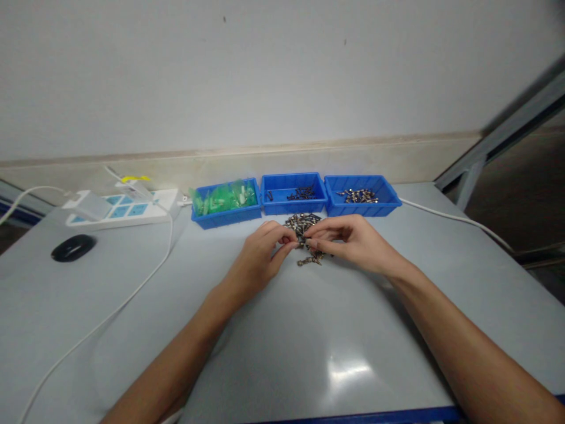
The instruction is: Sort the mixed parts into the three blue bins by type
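My left hand (260, 253) and my right hand (348, 238) meet over a small heap of dark and silver metal parts (304, 227) on the grey table (282, 330). Both hands pinch one small dark metal part (301, 239) between their fingertips. A few loose parts (311, 259) lie just below the fingers. Behind the heap stand three blue bins: the left bin (225, 203) holds green plastic pieces, the middle bin (293, 193) a few dark parts, the right bin (362, 195) silver parts.
A white power strip (128, 209) with a plugged adapter lies at the back left, its white cable (132, 294) trailing toward the front edge. A black oval object (73, 247) sits at the left. Another white cable (450, 218) runs off to the right. A wall rises behind the table.
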Demonstrator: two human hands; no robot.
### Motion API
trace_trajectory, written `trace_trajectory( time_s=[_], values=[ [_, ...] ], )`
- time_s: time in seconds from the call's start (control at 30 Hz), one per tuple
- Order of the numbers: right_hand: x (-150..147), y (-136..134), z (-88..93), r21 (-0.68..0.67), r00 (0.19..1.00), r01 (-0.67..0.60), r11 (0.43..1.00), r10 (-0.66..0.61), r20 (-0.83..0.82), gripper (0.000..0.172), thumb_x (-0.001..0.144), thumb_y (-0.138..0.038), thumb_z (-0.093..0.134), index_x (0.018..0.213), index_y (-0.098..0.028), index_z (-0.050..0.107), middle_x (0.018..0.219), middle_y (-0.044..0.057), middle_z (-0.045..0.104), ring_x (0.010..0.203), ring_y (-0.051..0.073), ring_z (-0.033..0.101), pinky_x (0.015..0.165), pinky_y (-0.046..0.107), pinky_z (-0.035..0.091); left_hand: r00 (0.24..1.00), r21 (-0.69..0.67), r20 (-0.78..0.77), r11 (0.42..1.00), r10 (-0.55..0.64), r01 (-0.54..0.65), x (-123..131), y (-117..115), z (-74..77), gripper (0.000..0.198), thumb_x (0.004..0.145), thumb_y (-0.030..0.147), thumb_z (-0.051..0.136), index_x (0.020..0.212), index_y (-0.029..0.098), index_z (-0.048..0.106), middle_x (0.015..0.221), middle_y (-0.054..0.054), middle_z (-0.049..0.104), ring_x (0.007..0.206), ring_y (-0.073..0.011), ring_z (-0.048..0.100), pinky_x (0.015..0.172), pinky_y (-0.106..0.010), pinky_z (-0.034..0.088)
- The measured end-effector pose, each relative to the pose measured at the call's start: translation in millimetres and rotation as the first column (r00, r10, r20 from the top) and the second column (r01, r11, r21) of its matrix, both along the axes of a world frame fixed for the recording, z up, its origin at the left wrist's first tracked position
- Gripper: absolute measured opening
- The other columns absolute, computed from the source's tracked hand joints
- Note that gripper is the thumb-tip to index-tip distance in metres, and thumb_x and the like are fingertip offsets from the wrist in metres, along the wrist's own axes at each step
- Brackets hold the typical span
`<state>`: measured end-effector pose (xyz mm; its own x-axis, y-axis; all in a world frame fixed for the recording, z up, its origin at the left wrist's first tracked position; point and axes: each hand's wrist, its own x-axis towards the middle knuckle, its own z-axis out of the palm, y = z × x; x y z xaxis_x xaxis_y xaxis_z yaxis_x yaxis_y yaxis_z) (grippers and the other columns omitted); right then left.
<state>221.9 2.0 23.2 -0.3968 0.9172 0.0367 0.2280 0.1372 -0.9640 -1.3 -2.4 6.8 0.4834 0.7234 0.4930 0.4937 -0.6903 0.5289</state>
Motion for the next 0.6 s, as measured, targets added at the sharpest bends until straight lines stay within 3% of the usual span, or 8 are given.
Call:
trace_trajectory(
  time_s=[0.17,0.27,0.33,0.43,0.5,0.6],
  values=[
    [-1,2,0.5,-0.137,0.989,0.032,0.99,-0.051,-0.137,0.023,0.07,-0.032,0.086,0.087,-0.018,0.08,0.072,0.006,0.077,0.066,0.018,0.072,0.061,0.028,0.057,0.999,0.004,0.046,1.0,0.025,-0.025,-1,1,-0.2,0.006,0.091,0.012,0.067,0.094,0.017,0.065,0.083,-0.001,0.065,0.075,-0.0137,0.059,0.07,-0.024,0.048],
    [0,5,0.0,-0.139,0.949,0.171,0.975,-0.201,-0.242,0.021,0.067,-0.032,0.088,0.08,-0.019,0.079,0.067,0.003,0.075,0.061,0.015,0.069,0.062,0.028,0.057,1.0,0.066,0.005,0.998,0.012,-0.013,-1,2,-6.0,0.009,0.093,0.012,0.065,0.1,0.017,0.065,0.09,-0.003,0.068,0.083,-0.0163,0.061,0.078,-0.028,0.051],
    [2,9,-2.1,-0.116,0.866,0.351,0.929,-0.37,-0.336,0.021,0.067,-0.032,0.088,0.081,-0.02,0.079,0.07,0.003,0.075,0.064,0.016,0.07,0.068,0.03,0.059,0.996,0.103,-0.086,0.995,0.011,-0.002,0,2,-11.7,0.01,0.095,0.013,0.062,0.104,0.016,0.066,0.095,-0.005,0.069,0.09,-0.0195,0.062,0.084,-0.034,0.052],
    [6,15,-6.0,-0.061,0.702,0.598,0.799,-0.559,-0.441,0.032,0.069,-0.03,0.087,0.098,-0.023,0.077,0.091,0.005,0.079,0.084,0.021,0.075,0.085,0.039,0.061,0.974,0.104,-0.222,0.994,0.048,-0.025,3,2,-19.3,0.011,0.097,0.016,0.059,0.105,0.015,0.067,0.095,-0.008,0.069,0.092,-0.0229,0.061,0.085,-0.038,0.053],
    [9,17,-7.6,-0.025,0.646,0.672,0.74,-0.602,-0.47,0.04,0.071,-0.03,0.085,0.109,-0.024,0.074,0.107,0.007,0.078,0.096,0.025,0.075,0.094,0.045,0.059,0.958,0.093,-0.274,0.994,0.08,-0.056,7,2,-22.1,0.01,0.097,0.015,0.059,0.102,0.014,0.068,0.095,-0.008,0.068,0.092,-0.0237,0.06,0.084,-0.038,0.053],
    [10,18,-8.1,-0.027,0.636,0.685,0.728,-0.616,-0.465,0.04,0.073,-0.03,0.083,0.111,-0.023,0.071,0.11,0.008,0.077,0.094,0.025,0.075,0.094,0.046,0.059,0.935,0.082,-0.336,0.992,0.116,-0.093,13,2,-22.6,0.01,0.098,0.015,0.057,0.096,0.013,0.067,0.095,-0.008,0.067,0.092,-0.0238,0.06,0.086,-0.039,0.053]
  ],
)
